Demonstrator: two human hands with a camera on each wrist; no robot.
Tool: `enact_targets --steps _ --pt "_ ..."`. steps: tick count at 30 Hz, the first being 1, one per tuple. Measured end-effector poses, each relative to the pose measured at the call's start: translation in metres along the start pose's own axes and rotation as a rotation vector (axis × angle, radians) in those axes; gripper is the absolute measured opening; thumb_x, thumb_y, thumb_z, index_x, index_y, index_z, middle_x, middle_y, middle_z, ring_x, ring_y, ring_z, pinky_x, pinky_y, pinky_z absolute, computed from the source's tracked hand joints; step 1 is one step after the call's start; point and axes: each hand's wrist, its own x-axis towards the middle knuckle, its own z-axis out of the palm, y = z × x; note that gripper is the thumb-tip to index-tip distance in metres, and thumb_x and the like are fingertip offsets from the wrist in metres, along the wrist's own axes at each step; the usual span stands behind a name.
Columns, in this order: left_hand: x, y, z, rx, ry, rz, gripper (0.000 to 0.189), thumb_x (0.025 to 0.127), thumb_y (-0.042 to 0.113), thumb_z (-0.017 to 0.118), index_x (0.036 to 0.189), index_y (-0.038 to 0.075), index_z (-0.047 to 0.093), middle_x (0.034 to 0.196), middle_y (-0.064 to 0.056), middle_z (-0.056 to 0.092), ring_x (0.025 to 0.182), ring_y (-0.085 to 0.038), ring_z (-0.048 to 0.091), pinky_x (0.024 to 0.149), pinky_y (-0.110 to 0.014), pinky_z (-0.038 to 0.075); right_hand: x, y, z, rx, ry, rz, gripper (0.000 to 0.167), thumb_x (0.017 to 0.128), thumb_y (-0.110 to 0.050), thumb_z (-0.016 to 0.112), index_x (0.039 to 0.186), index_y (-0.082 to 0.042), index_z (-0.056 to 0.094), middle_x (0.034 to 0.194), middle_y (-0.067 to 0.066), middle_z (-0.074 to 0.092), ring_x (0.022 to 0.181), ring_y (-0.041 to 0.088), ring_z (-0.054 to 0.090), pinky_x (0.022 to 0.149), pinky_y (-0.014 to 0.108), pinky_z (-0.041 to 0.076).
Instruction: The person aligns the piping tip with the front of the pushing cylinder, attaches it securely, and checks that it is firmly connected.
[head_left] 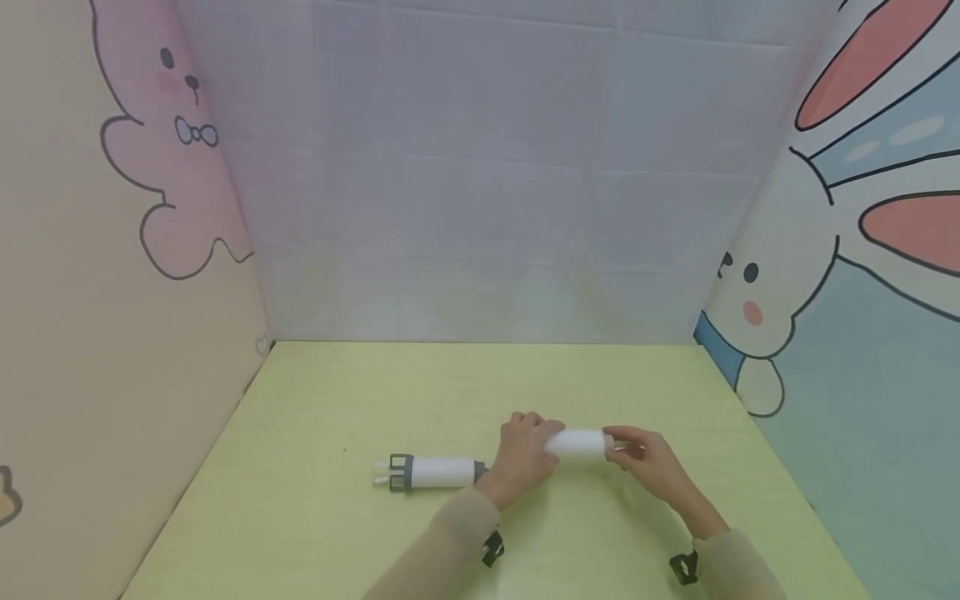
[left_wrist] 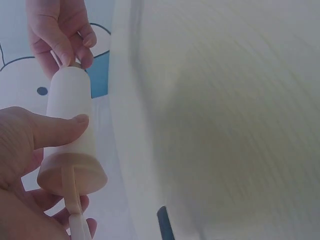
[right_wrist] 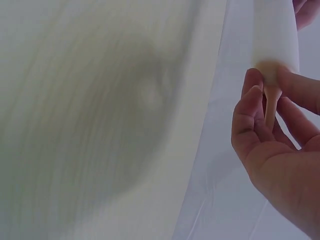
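A white cylinder (head_left: 581, 442) with beige ends is held just above the table between both hands. My left hand (head_left: 521, 454) grips its left part, thumb across the side. In the left wrist view, a flared beige end (left_wrist: 92, 179) shows there, with a thin beige strip ending in a white tip (left_wrist: 78, 226). At the other end, my right hand (head_left: 652, 467) pinches the beige end piece (right_wrist: 269, 71), which narrows to a thin stem (right_wrist: 271, 107) among the fingers. Left of the hands lies a second white cylinder (head_left: 442, 472) with grey ends, partly behind the left wrist.
The pale yellow table (head_left: 360, 392) meets a white sheet (head_left: 480, 183) at the back. Side panels carry a pink cartoon animal (head_left: 161, 167) on the left and a white rabbit (head_left: 780, 292) on the right. Black straps (head_left: 492, 550) sit at the wrists.
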Motion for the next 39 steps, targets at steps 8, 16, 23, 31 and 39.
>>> enact_targets --steps 8,16,23,31,39 --pt "-0.002 0.003 0.021 0.078 -0.021 0.014 0.044 0.079 0.023 0.076 0.121 0.022 0.064 0.105 -0.001 0.061 0.097 -0.022 0.05 0.081 -0.04 0.041 -0.007 0.02 -0.001 0.0 -0.009 0.024 0.038 0.087 -0.002 0.068 0.121 0.012 0.057 0.111 0.027 0.06 0.086 0.03 0.066 0.064 0.031 0.052" --pt "-0.004 0.004 0.029 0.081 0.003 0.052 0.043 0.078 0.023 0.076 0.12 0.019 0.065 0.102 -0.002 0.061 0.094 -0.022 0.049 0.079 -0.038 0.04 -0.009 0.029 -0.001 -0.029 -0.016 0.014 0.038 0.088 -0.002 0.067 0.121 0.013 0.056 0.11 0.028 0.061 0.087 0.032 0.066 0.064 0.031 0.053" --pt "-0.005 0.003 0.041 0.073 -0.028 0.032 0.042 0.081 0.023 0.074 0.121 0.021 0.064 0.103 -0.001 0.059 0.095 -0.021 0.047 0.08 -0.038 0.039 -0.011 0.033 -0.001 -0.055 -0.018 0.052 0.038 0.088 -0.004 0.067 0.122 0.011 0.057 0.114 0.028 0.06 0.095 0.035 0.064 0.069 0.028 0.052" --pt "-0.006 0.004 0.051 0.064 -0.042 0.01 0.042 0.08 0.023 0.073 0.121 0.021 0.064 0.102 0.001 0.057 0.095 -0.02 0.046 0.08 -0.037 0.038 -0.013 0.039 0.0 -0.036 -0.031 0.131 0.04 0.088 -0.006 0.067 0.123 0.011 0.056 0.12 0.031 0.056 0.095 0.038 0.063 0.063 0.032 0.052" --pt "-0.007 0.005 0.053 0.053 -0.028 0.012 0.042 0.079 0.024 0.074 0.12 0.02 0.065 0.101 0.0 0.059 0.094 -0.02 0.047 0.078 -0.036 0.039 -0.011 0.046 0.0 -0.046 -0.045 0.121 0.039 0.088 -0.004 0.067 0.122 0.011 0.056 0.12 0.031 0.056 0.098 0.039 0.062 0.071 0.03 0.052"
